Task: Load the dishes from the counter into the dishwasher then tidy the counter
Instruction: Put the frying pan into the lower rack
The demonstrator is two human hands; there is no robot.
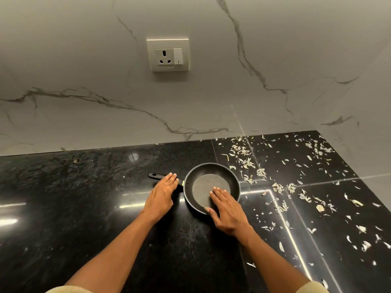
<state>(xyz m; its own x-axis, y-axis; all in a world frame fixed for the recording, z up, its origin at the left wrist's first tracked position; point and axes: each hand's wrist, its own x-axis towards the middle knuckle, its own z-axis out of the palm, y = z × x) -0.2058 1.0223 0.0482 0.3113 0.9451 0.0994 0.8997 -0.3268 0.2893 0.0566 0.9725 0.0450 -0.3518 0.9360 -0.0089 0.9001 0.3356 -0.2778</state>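
Observation:
A small black frying pan (208, 176) sits on the black stone counter (74, 197), its handle (155, 176) pointing left. My left hand (161, 194) lies over the handle with straight fingers, covering its middle. My right hand (226, 210) reaches over the pan's near rim, fingers straight, fingertips above the grey pan bottom. Neither hand is curled round anything. The dishwasher is out of view.
Pale dry peels and flakes (306, 187) are scattered over the right half of the counter. A marble wall (84, 81) with a white socket and switch (168, 54) rises behind the counter. The counter's far right corner meets a side wall (372, 115).

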